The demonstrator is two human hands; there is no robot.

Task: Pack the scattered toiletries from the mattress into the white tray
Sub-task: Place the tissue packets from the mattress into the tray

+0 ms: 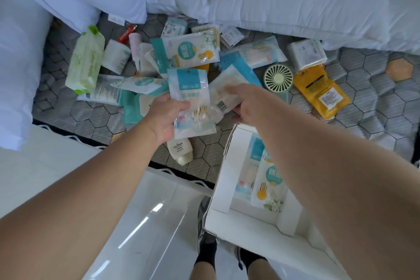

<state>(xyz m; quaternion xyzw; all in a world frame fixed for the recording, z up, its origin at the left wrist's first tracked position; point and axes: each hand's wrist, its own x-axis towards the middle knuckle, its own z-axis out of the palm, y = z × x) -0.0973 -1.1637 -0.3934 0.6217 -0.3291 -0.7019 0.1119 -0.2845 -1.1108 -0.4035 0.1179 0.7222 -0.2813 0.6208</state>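
The white tray (pixel 221 191) is sitting just nearside of the right hand (pixel 246 100), whose blurred fingers are resting on a flat packet (pixel 223 95) slanting away rightward, their grip impossible to tell, while the left hand (pixel 167 118) is pinching a swab packet (pixel 193 102) held lengthwise, with the pile (pixel 188 52) lying beyond both.

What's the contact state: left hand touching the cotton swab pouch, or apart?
Touching. The head view shows the left hand gripping the cotton swab pouch, with its thumb lying across the pouch's front.

Bare forearms (pixel 91 188), black ankle socks (pixel 205 254), dark grey sneakers (pixel 203 211).
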